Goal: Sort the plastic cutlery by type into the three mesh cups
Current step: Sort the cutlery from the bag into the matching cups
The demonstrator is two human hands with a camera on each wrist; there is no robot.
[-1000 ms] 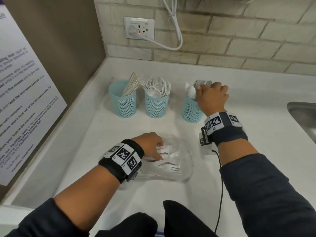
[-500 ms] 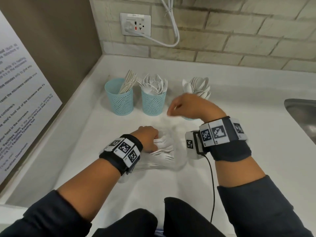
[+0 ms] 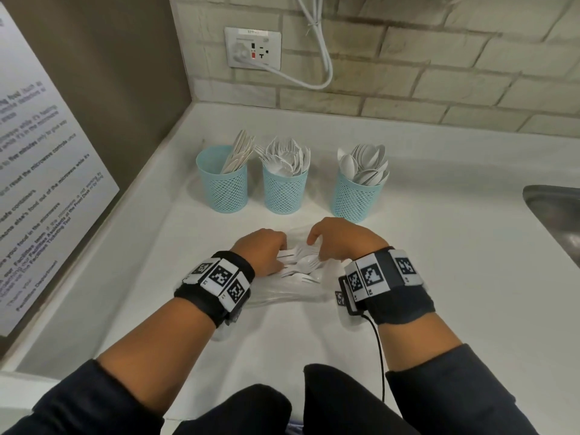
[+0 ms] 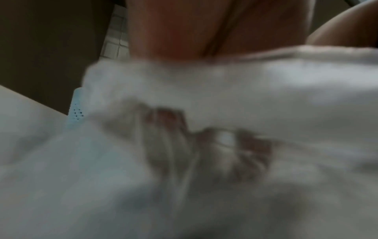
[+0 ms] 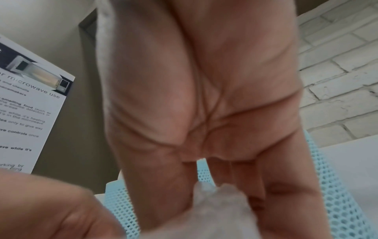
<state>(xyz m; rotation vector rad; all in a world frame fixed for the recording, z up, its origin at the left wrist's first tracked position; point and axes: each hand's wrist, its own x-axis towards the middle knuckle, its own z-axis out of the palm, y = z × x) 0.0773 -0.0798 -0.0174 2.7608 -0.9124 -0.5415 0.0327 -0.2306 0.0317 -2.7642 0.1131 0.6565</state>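
Observation:
Three teal mesh cups stand in a row at the back of the white counter: the left cup holds knives, the middle cup forks, the right cup spoons. In front of them lies a clear plastic bag with several white forks and spoons in it. My left hand grips the bag at its mouth, fingers curled. My right hand reaches down into the bag's mouth, fingertips on the cutlery. The right wrist view shows something white and blurred at its fingertips, and whether they pinch it is unclear.
A steel sink lies at the right edge. A printed notice hangs on the left wall, which meets a brick back wall with an outlet and a white cord. A black cable trails from my right wrist.
My right hand left the spoon cup at the back right and came down to the bag's mouth beside my left hand. The left hand stayed on the bag.

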